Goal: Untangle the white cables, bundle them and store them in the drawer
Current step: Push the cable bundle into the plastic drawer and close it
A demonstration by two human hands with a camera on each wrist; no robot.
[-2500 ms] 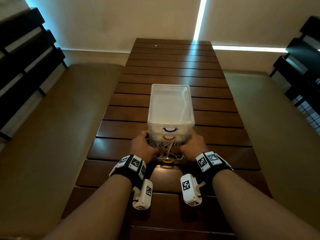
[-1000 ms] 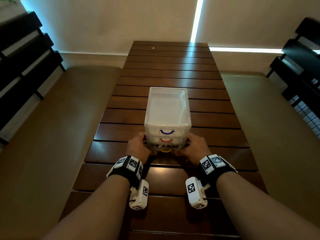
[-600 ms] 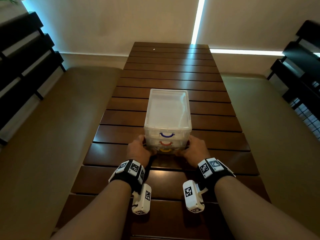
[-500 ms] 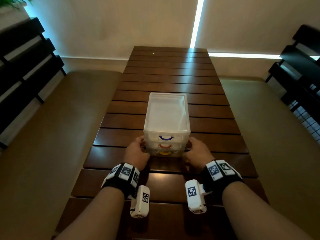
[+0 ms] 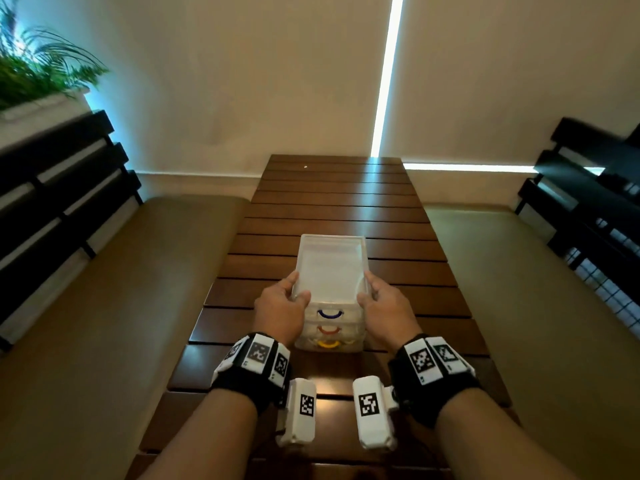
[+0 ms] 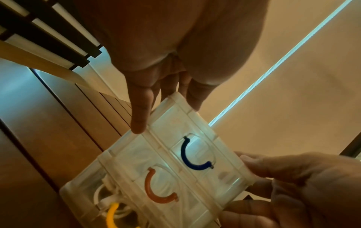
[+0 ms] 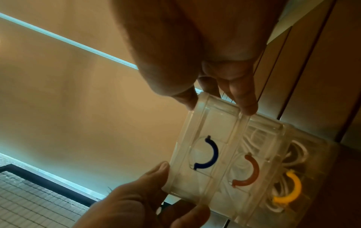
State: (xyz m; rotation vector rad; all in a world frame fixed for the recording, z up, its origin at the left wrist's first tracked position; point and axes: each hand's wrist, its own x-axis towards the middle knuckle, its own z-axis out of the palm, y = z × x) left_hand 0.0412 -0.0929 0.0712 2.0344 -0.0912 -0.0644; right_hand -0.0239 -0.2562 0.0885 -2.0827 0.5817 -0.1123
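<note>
A clear plastic drawer unit [image 5: 330,268] stands on the slatted wooden table [image 5: 332,206], its three drawers all pushed in. They have blue [image 5: 330,314], orange [image 5: 329,330] and yellow [image 5: 328,344] handles. White cables [image 7: 299,149] show coiled through the clear front of the bottom drawer [image 6: 106,200]. My left hand [image 5: 287,296] grips the unit's near left top corner, thumb on the lid and fingers down the side. My right hand [image 5: 372,292] holds the near right top corner the same way.
Padded olive benches [image 5: 114,306] run along both sides of the table, with black slatted backrests [image 5: 52,188] behind them. A beige wall closes the table's far end. A planter with green leaves [image 5: 31,74] sits at the upper left.
The bottom drawer, pulled out with cables showing, has been pushed in. Both hands then rose from the drawer front to the unit's top corners. My view has tilted upward.
</note>
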